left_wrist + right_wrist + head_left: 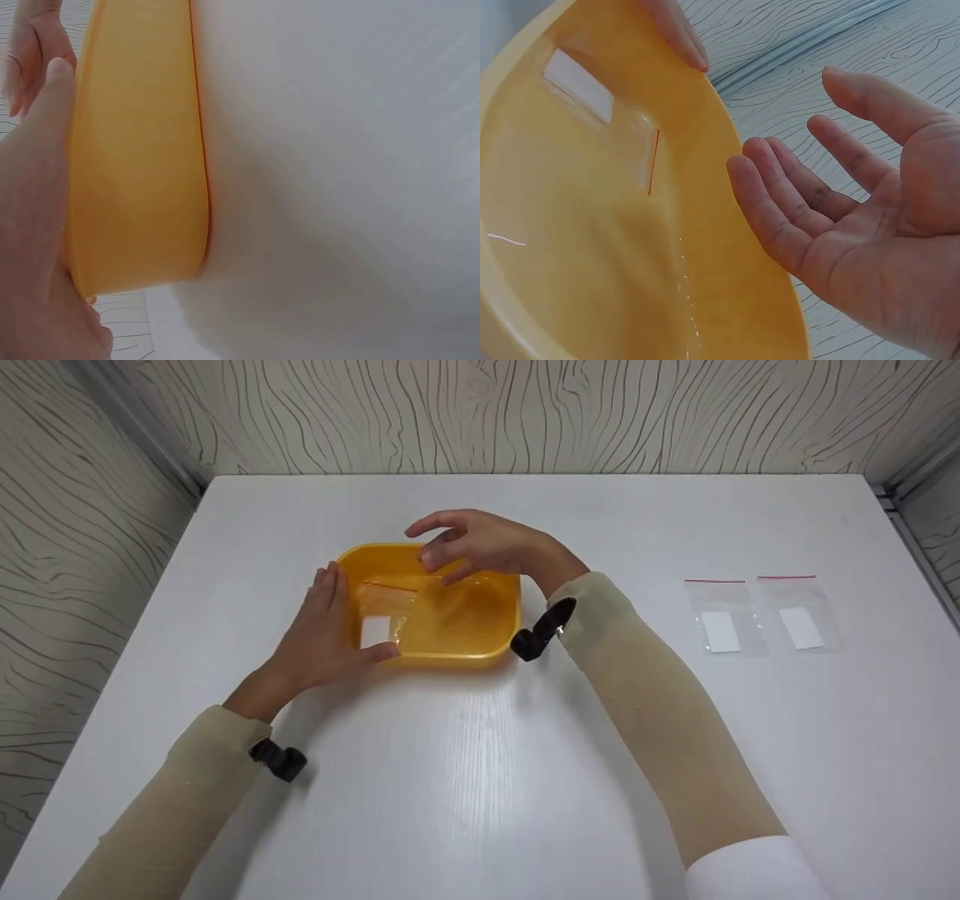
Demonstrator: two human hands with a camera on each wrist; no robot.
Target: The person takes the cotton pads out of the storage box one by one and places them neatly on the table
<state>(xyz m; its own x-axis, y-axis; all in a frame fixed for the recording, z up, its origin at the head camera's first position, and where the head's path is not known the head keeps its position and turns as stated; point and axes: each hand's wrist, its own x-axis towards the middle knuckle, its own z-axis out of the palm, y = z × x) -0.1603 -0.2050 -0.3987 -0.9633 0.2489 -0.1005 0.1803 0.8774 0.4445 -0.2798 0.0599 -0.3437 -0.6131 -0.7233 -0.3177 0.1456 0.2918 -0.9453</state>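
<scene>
A yellow plastic basin (465,619) stands on the table at centre left. Inside it, on the left, lies a clear zip bag (386,604) with a red seal line and a white card (376,630). My left hand (319,634) rests against the basin's left side, fingers straight along the rim and thumb stretched over the front edge. Over the basin's back rim hovers my right hand (480,540), its fingers spread and slightly bent, with nothing in them. In the right wrist view, the palm of the right hand (855,202) shows beside the rim.
Two more clear zip bags, a nearer one (721,615) and a farther one (799,615), lie side by side at the right, each with a red seal and white card. A wood-patterned wall (480,416) rises behind the white table (480,780).
</scene>
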